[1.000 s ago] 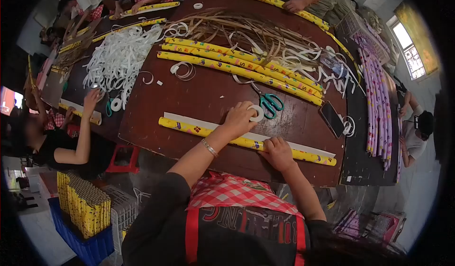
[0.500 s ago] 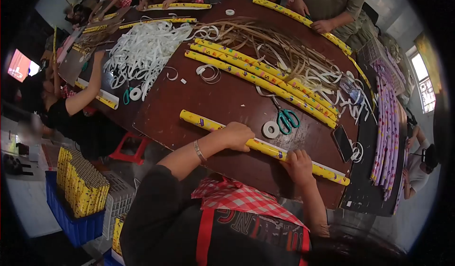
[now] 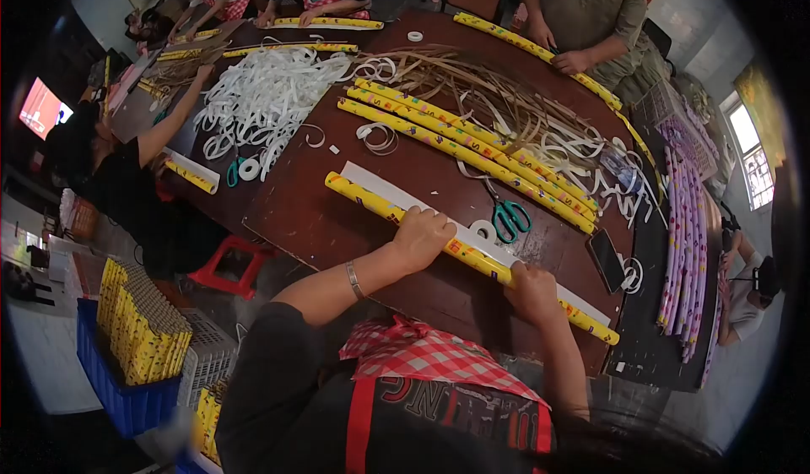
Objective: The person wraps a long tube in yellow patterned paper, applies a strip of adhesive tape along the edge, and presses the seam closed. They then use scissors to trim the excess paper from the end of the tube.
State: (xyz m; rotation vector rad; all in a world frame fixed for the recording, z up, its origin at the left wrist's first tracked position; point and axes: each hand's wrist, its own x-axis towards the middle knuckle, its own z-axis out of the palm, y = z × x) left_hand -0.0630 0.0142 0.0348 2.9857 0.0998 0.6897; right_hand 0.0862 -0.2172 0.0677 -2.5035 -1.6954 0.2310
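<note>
Yellow glossy paper roll (image 3: 477, 260), printed with small coloured motifs, lies at a slant across the near part of the dark red-brown worktop (image 3: 405, 166), and from my remote seat I see it held in two places. The left hand (image 3: 426, 239) is curled over it left of its middle, and the right hand (image 3: 536, 294) wraps it nearer its right end, both with fingers folded around the tube; I judge that this wide hold keeps the long piece straight and stops it twisting. Along its far side a white paper edge (image 3: 371, 184) stands out loose from the tube, which to me would explain the grip from above. Just beyond that edge, partly hidden, sits a round white tape roll (image 3: 477, 224), with teal-handled scissors (image 3: 510, 218) beside it, both probably set there for easy reach. Farther back, three long yellow patterned rolls (image 3: 472, 155) lie side by side, apparently so that they stay together. A curly heap of white strips (image 3: 270, 94) is well apart at the left, I suppose out of the hands' way.
</note>
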